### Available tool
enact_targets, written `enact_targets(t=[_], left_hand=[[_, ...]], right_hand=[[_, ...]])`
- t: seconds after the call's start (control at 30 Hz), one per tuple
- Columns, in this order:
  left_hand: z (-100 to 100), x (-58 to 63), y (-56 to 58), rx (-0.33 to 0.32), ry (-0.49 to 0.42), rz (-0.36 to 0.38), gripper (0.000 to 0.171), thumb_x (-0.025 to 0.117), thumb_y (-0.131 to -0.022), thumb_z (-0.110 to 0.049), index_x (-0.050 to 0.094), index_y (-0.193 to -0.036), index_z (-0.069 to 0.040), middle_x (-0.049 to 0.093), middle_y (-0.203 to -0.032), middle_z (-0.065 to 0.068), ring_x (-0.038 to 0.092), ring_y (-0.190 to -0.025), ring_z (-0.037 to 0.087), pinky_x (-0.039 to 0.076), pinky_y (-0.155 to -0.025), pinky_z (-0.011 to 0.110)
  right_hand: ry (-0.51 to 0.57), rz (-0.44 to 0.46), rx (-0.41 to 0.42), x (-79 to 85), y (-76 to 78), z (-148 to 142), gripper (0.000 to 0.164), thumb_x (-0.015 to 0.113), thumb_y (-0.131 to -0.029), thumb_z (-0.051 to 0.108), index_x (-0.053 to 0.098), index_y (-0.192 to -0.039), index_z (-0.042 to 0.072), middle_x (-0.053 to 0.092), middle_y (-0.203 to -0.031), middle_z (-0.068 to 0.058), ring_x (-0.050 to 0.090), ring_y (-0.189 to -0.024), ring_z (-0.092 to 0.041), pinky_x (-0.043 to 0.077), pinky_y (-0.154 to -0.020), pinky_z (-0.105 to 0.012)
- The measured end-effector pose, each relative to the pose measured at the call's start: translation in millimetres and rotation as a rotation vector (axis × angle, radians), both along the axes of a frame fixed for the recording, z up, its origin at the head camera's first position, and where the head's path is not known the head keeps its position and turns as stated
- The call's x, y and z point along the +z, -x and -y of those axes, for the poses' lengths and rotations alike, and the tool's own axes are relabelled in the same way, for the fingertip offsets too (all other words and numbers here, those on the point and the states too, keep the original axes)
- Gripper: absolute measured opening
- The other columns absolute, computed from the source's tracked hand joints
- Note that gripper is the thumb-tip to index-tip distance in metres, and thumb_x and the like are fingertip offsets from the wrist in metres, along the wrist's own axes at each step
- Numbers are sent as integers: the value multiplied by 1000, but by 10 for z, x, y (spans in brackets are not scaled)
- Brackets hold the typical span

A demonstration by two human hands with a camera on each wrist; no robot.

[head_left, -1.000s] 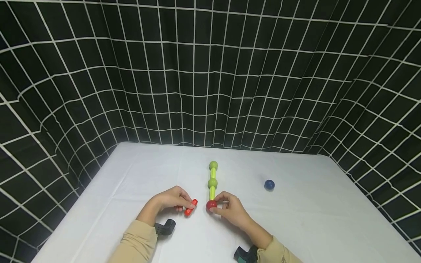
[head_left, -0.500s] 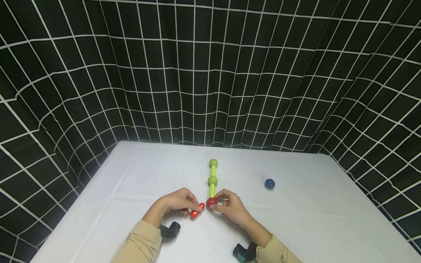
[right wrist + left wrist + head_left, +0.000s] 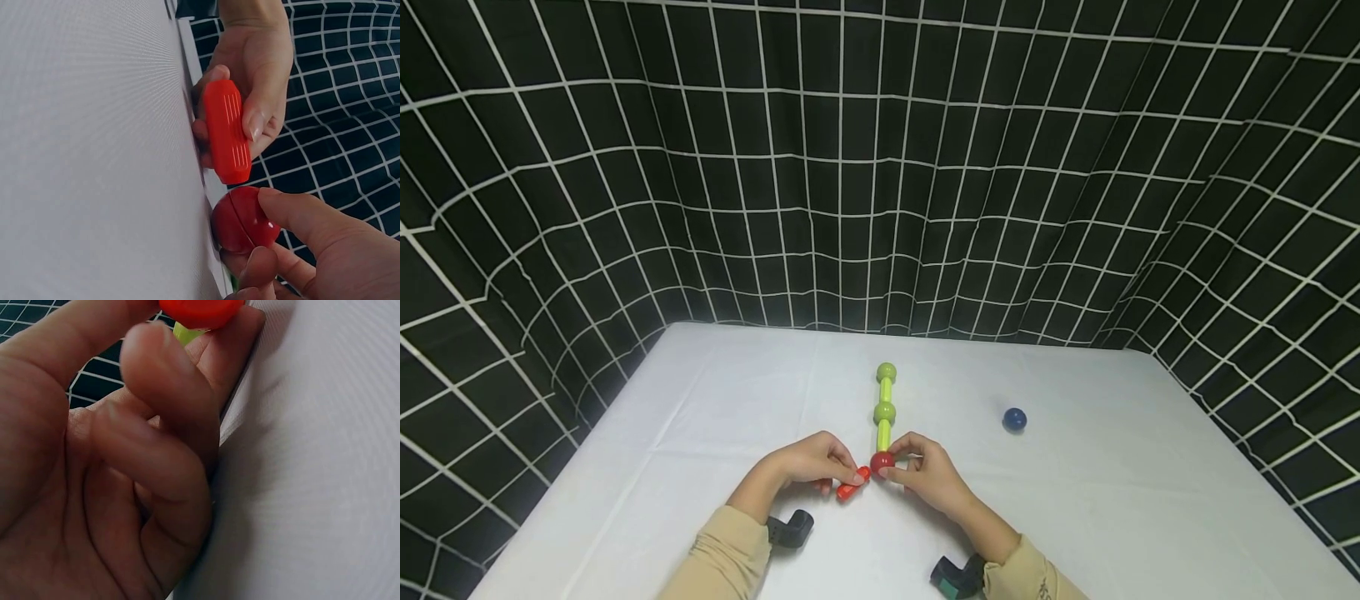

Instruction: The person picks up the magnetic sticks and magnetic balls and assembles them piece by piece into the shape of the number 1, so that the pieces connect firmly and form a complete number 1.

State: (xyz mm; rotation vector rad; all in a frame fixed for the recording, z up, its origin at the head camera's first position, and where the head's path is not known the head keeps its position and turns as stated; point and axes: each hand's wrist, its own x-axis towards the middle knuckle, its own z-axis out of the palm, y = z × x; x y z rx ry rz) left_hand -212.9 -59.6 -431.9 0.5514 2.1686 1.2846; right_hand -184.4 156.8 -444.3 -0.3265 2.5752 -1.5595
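My left hand [image 3: 815, 463] pinches a short red rod [image 3: 227, 132] with ridged sides between thumb and fingers. The rod slants on the left of a dark red ball [image 3: 245, 220], its upper end right at the ball in the head view. Thumb and fingers of my right hand [image 3: 929, 480] grip that ball. It sits at the near end of a straight chain in which two yellow-green rods [image 3: 883, 435] link two green balls [image 3: 884, 412]. In the left wrist view the red rod's end [image 3: 201, 309] shows at the top, partly cut off.
A dark blue ball [image 3: 1014, 419] lies on the white-covered table [image 3: 1120, 467], to the right of the chain. Black curtains with a white grid [image 3: 865, 167] stand behind the table and along both sides. Each wrist wears a dark camera strap.
The left hand has brought the red rod rightward, up to the red ball. The right hand keeps its grip on the ball, and the chain has hardly shifted.
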Motion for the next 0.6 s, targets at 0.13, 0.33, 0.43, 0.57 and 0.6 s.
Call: enact_targets(t=[0.13,0.33,0.43,0.57,0.6], left_hand=[[-2,8,-2,-7,-12,10,19,72,-80,-20,72,-83,-1,59,-59,-6,43,-43,5,34,-44,17],[-6,19,-3,-2,-15,21,20,71,-80,-20,71,-84,-1,59,-59,-5,45,-44,5,36,-45,18],[-5,22,-9,-4,-15,29,20,71,-81,-20,71,-84,-1,59,-59,-5,45,-44,6,36,-45,18],[-4,26,-12,-7,-19,32,21,71,-81,-21,71,-84,0,58,-58,-5,46,-44,6,36,-45,18],[-3,24,-11,-9,-19,33,21,71,-81,-21,71,-84,0,58,-58,-5,46,-44,6,36,-45,18]], right_hand=[[-2,8,-3,10,-4,2,31,74,-77,16,59,-101,2,64,-105,-15,41,-47,-6,33,-42,-14],[7,11,-4,11,-7,-1,32,74,-77,16,59,-101,1,63,-105,-16,40,-47,-6,32,-42,-14],[8,9,2,7,-6,-1,32,74,-77,15,59,-101,1,63,-104,-16,40,-46,-5,32,-42,-14],[10,9,4,15,-12,4,32,74,-78,16,59,-101,1,63,-104,-15,40,-47,-5,32,-42,-14],[10,9,5,17,-13,5,32,74,-78,16,59,-101,1,63,-104,-15,40,-47,-5,32,-42,-13]])
